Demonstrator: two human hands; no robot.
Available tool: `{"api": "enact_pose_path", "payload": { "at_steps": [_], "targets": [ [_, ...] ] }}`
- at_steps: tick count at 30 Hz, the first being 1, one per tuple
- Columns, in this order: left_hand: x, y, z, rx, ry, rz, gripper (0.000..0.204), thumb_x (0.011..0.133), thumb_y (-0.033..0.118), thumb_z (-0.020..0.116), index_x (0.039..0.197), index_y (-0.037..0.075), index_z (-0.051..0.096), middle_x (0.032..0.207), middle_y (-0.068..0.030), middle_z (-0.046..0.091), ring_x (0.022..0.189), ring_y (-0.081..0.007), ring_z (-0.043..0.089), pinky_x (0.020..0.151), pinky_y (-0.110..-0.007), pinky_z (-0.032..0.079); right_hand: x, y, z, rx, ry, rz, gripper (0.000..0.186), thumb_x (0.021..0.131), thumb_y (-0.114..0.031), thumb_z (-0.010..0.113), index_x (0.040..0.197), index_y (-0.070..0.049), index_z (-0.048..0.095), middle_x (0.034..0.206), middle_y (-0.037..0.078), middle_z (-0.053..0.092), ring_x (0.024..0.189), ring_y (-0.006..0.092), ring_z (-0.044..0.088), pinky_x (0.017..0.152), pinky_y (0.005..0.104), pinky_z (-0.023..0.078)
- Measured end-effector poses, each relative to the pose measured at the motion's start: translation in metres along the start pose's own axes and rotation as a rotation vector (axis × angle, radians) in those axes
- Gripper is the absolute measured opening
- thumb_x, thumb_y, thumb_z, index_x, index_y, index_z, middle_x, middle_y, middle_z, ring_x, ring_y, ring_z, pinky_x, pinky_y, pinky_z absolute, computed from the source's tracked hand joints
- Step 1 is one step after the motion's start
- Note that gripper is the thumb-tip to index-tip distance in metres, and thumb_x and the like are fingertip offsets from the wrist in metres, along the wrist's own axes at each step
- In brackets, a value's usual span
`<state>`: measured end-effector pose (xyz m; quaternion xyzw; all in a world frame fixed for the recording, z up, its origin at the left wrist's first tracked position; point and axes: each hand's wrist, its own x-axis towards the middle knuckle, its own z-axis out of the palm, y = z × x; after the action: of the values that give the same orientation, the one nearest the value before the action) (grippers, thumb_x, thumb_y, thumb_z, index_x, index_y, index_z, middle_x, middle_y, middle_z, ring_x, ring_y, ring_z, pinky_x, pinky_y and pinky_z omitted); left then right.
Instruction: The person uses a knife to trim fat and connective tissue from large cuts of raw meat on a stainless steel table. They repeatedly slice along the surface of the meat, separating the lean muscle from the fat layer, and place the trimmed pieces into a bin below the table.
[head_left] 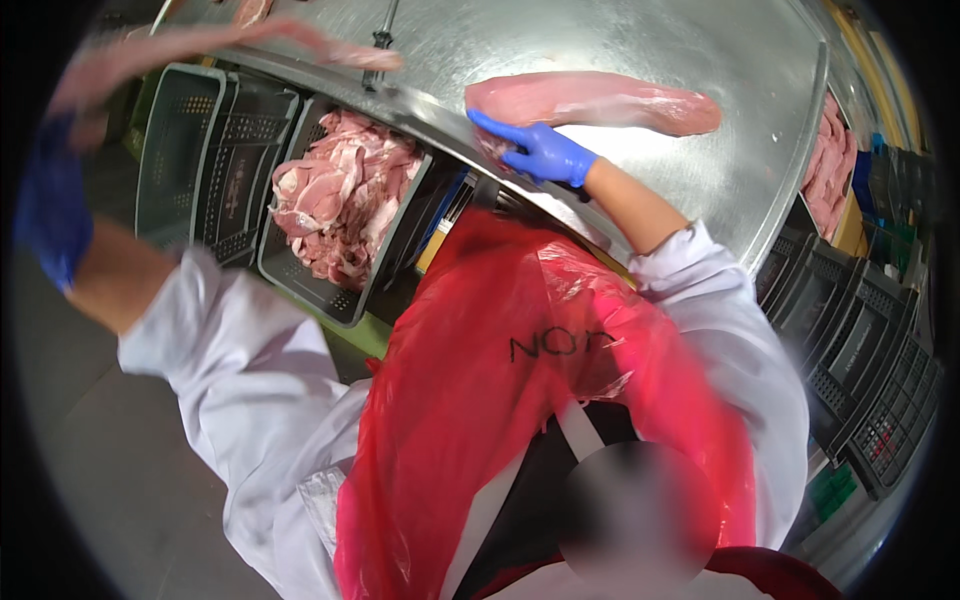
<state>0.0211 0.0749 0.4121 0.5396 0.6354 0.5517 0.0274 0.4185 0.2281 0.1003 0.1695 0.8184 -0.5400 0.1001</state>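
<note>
My left hand (55, 205), in a blue glove and smeared by motion, is at the far left. A long pink strip of meat (210, 42) trails from it over the edge of the metal table. My right hand (548, 153), also gloved in blue, rests at the table's near edge with its index finger stretched out. That fingertip is at the left end of a long pink piece of meat, like a loin (590, 100), lying on the table. A small reddish patch by the fingers is too unclear to name.
Below the table's left edge stands a grey crate (345, 300) filled with meat trimmings (345, 195), beside another dark crate (180, 150). A thin rod with a black fitting (382, 40) lies at the table (600, 35). More meat (830, 165) and black crates (850, 330) are at the right.
</note>
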Motion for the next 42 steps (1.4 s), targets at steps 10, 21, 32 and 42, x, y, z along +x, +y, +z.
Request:
{"api": "enact_pose_path", "payload": {
  "at_steps": [10,21,32,42],
  "targets": [
    [-0.276,-0.145,-0.083,1.336,-0.8,-0.835,0.047,0.084,0.03,0.072,0.118,-0.001,0.06,0.122,-0.0272,0.062,0.111,-0.0437,0.063,0.097,-0.051,0.051,-0.145,0.16,-0.046,0.497,1.19,0.221,0.075,0.1,-0.009,0.055,0.164,-0.025,0.019,0.085,0.005,0.067,0.061,0.01,0.059,0.057,0.0259,0.053],
    [-0.172,-0.125,0.234,0.454,-0.772,0.038,0.034,0.091,0.018,0.066,0.118,-0.002,0.059,0.11,-0.0208,0.066,0.106,-0.0392,0.065,0.093,-0.045,0.051,-0.146,0.108,0.019,0.69,1.077,0.549,0.08,0.099,-0.005,0.052,0.164,-0.029,0.013,0.08,0.008,0.066,0.06,0.0116,0.06,0.053,0.0297,0.054],
    [-0.146,-0.097,0.456,0.072,-0.71,0.042,0.032,0.087,0.028,0.069,0.104,0.002,0.064,0.097,-0.0191,0.068,0.091,-0.0369,0.066,0.082,-0.045,0.054,-0.225,0.052,0.122,0.943,0.954,0.468,0.079,0.099,0.0,0.051,0.165,-0.027,0.015,0.073,0.003,0.06,0.054,0.0072,0.052,0.05,0.0251,0.048],
    [-0.177,-0.058,0.599,0.282,-0.811,-0.153,0.026,0.083,0.027,0.067,0.086,0.001,0.07,0.09,-0.0241,0.072,0.084,-0.0395,0.07,0.08,-0.045,0.056,-0.175,0.127,-0.015,0.767,1.306,0.254,0.076,0.099,-0.007,0.055,0.164,-0.026,0.019,0.082,0.005,0.063,0.06,0.0099,0.057,0.054,0.0267,0.052]
  ]
}}
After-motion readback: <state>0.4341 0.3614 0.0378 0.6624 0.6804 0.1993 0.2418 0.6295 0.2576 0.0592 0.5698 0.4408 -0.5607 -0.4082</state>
